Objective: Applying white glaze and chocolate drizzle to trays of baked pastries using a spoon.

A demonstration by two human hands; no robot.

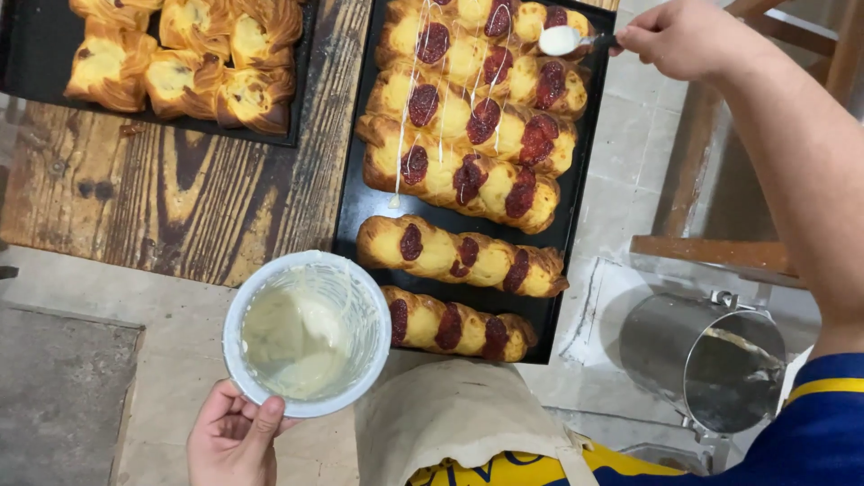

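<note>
Your right hand [679, 36] is reaching out over the far end of the tray [351, 216], closed around the handle of a spoon [567, 40]. The spoon's bowl is pointing to your left, loaded with white icing, and it is hanging just above the farthest pastries [468, 117]. Those pastries are lying in rows across the dark tray, each long axis running left to right, so the spoon is sitting roughly in line with them while the thin white lines of icing are running the other way, from the far rows toward you. The four far rows are already carrying these lines; the two nearest rows, close to your apron [450, 423], are showing none.

Your left hand [234, 436] is gripping the tub [306, 333] by its near rim, thumb over the edge, holding it low and to the left of the tray's near corner, well apart from the spoon. The tub is nearly drained, with pale icing pooled at the bottom and streaks on its wall. So the right hand is the nearer one to the pastries, and the tub is lying down and to the left of it.

A second tray [27, 81] of square pastries is resting on the wooden surface [207, 198] to the left, and a metal jug [706, 355] is standing on the floor at the right.
</note>
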